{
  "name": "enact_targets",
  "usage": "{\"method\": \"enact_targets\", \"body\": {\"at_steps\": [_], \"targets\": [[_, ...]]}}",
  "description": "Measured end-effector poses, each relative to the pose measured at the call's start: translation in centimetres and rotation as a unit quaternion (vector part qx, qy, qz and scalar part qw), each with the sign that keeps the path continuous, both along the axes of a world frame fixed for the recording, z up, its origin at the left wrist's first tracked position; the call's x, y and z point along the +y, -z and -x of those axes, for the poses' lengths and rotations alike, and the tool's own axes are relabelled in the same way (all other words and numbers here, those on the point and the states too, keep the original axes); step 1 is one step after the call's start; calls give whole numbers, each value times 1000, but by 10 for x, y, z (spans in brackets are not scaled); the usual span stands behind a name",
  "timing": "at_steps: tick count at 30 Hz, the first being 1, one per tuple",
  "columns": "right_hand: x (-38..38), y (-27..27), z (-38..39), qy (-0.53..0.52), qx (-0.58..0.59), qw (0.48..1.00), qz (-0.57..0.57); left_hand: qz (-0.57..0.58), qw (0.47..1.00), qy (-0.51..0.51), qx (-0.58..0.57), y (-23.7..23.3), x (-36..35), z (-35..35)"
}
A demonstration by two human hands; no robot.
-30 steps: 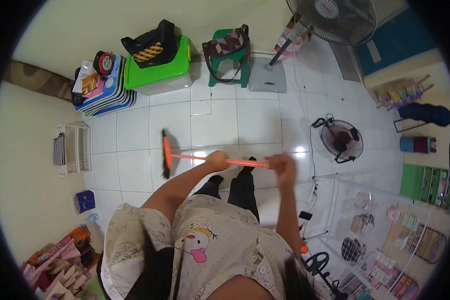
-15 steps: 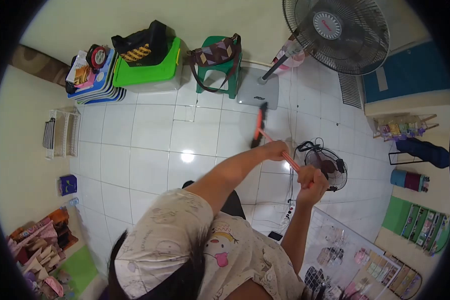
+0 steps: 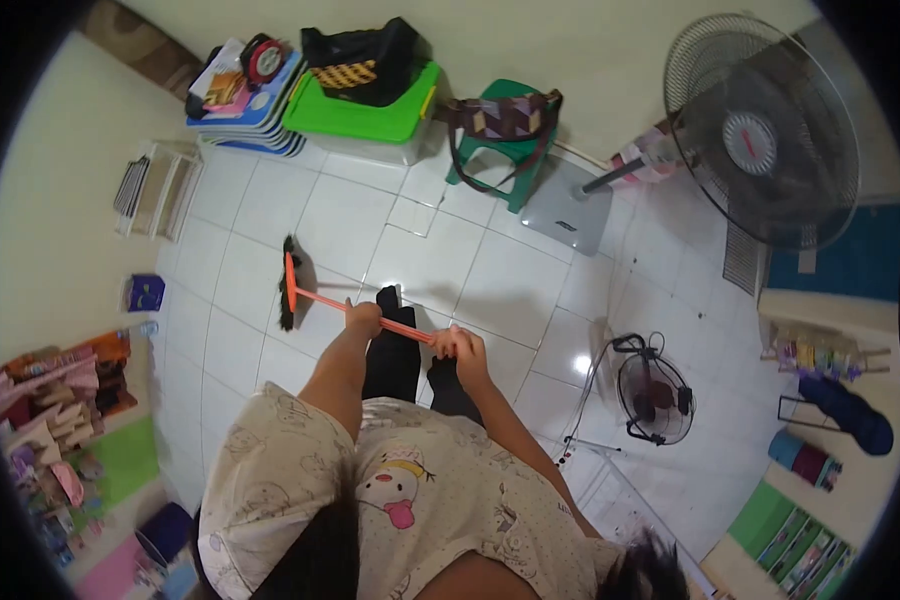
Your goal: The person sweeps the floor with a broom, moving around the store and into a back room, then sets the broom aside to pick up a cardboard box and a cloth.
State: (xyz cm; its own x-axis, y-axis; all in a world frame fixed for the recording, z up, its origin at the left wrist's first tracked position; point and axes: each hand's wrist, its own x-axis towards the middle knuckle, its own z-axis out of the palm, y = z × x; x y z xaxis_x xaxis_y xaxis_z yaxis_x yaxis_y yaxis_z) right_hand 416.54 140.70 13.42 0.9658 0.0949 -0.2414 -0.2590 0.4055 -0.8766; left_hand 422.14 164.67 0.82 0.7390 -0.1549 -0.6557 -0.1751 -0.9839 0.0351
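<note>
A broom with an orange head and dark bristles is in the head view, its head against the white tiled floor, left of my feet. Its pinkish-orange handle slants up from the head to both hands. Closed round the middle of the handle is my left hand, the one nearer the broom head. My right hand grips the upper end, close in front of my body. My legs in black show just below the handle.
At the far wall stand a green-lidded box, a green stool with a bag on it, and a standing fan. A smaller fan and its cord lie on the floor at right. A white wire rack stands left.
The broom head has swung left across the floor, away from the standing fan's base. Both hands have moved left with the handle, and the view has turned.
</note>
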Motion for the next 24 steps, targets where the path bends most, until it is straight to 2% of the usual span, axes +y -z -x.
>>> {"method": "enact_targets", "body": {"at_steps": [1,3,4,5,6,8,9,10,12,15,18,19,21,22,24], "targets": [[3,-6,-8,5,0,1000,-8,-5,999,-35,11,-11,10,0],[-5,-24,-31,22,-11,1000,-19,132,989,-46,-53,-30,2,-13],[-14,-47,-47,60,-3,997,48,160,984,-10,-80,-15,-6,-24],[-26,-64,-62,98,3,988,116,240,964,-55,-100,-20,-28,-39],[-45,-59,-79,133,-115,980,89,298,943,-95,-111,-44,-57,-52],[-80,-131,-108,78,-165,977,107,357,925,-30,-126,-71,-106,-88],[-78,-166,-118,122,-176,972,98,424,892,3,-158,-114,-124,-103],[-71,-206,-127,113,-222,957,149,488,856,0,-171,-116,-144,-116],[-63,-235,-143,96,-259,949,149,532,833,-28,-150,-141,-166,-141],[-28,-222,-170,38,-274,947,165,559,815,-32,-145,-122,-161,-177],[15,-191,-195,12,-251,956,149,544,825,-78,-132,-95,-113,-193],[31,-183,-201,14,-239,962,132,530,825,-81,-178,-92,-89,-191],[66,-164,-212,-4,-220,971,95,459,876,-123,-77,-95,-31,-190],[85,-155,-216,-24,-210,975,75,485,856,-127,-127,-61,-3,-181],[126,-130,-219,-59,-179,982,15,460,855,-163,-178,-46,58,-161]]}}
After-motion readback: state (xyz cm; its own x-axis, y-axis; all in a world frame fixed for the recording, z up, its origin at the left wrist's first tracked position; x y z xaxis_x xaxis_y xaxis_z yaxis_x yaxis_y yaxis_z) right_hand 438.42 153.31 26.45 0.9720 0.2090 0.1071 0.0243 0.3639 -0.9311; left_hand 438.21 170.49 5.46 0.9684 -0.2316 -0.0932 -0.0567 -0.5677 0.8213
